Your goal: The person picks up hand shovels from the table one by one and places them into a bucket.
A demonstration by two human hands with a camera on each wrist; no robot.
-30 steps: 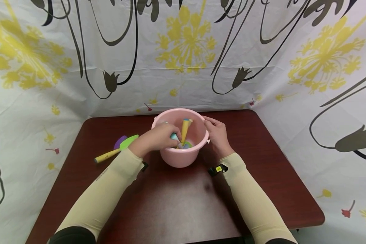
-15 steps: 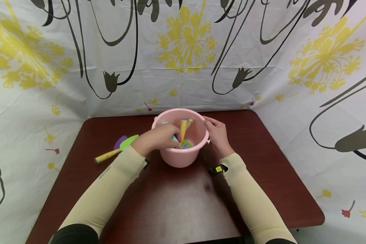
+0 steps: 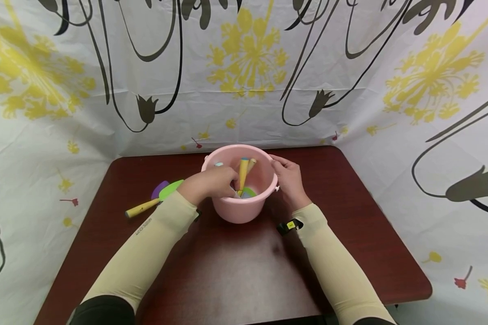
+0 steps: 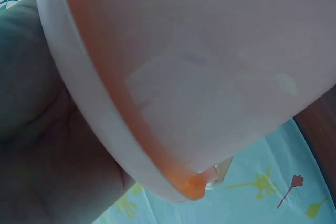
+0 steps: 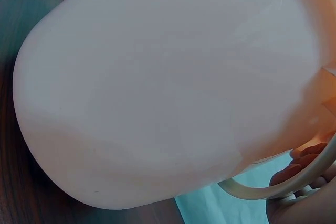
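A pink bucket (image 3: 239,211) stands on the table. My left hand (image 3: 213,183) reaches over its near left rim, fingers down inside. What those fingers touch is mostly hidden. Beside them in the bucket lean a yellow handle with a blue end (image 3: 243,171) and a paler handle (image 3: 251,165). A rounded green and grey-blue piece (image 3: 249,193) lies low inside. My right hand (image 3: 289,178) grips the rim on the right, thumb on the near side. In the right wrist view, its fingers (image 5: 307,166) show behind the bucket's pale handle (image 5: 262,190). The left wrist view is mostly filled by the bucket wall (image 4: 210,77).
Left of the bucket, a light-green toy tool head (image 3: 170,190), a purple one (image 3: 160,189) and a yellow handle (image 3: 142,208) lie on the dark red table (image 3: 236,271). A patterned white cloth (image 3: 179,113) hangs behind the table and at both sides.
My left hand has moved slightly right and deeper into the bucket; the light-blue piece seen by its fingers is now mostly hidden. The yellow handle inside has shifted a little left. My right hand stays put.
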